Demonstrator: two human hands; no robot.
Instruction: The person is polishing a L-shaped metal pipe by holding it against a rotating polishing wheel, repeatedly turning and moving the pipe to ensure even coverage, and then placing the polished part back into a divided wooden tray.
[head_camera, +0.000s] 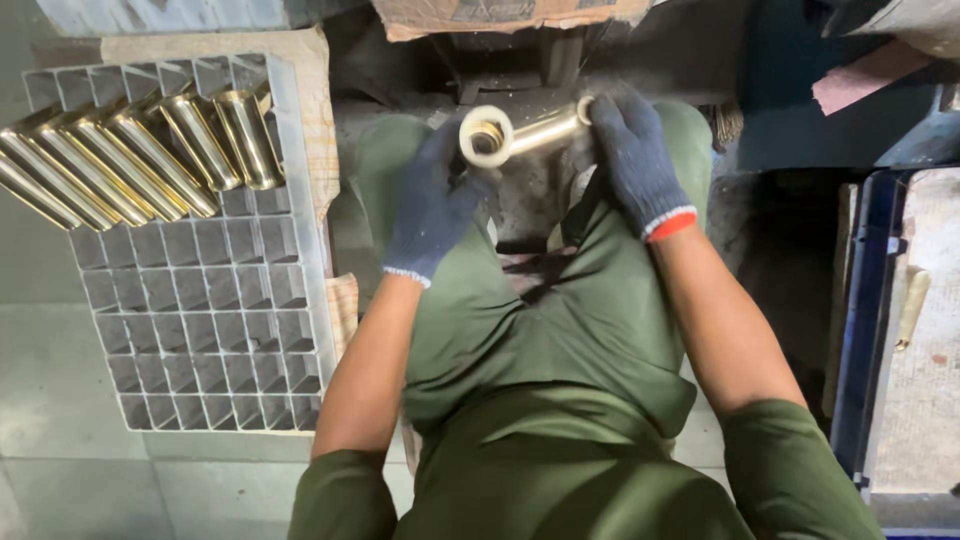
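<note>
floor (60, 440): grey concrete | light: dim | right: blue frame (860, 330)

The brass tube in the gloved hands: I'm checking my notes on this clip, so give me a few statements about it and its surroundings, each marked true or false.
1. Both hands wear dark knit gloves. True: the left hand and right hand are both gloved.
2. The brass tube is held by one hand only. False: each hand grips one end.
3. The grid tray lies to the person's right. False: it lies to their left.
4. Finished brass tubes fill every tray cell. False: they take up only the far rows.
5. The person wears green clothing. True.
</note>
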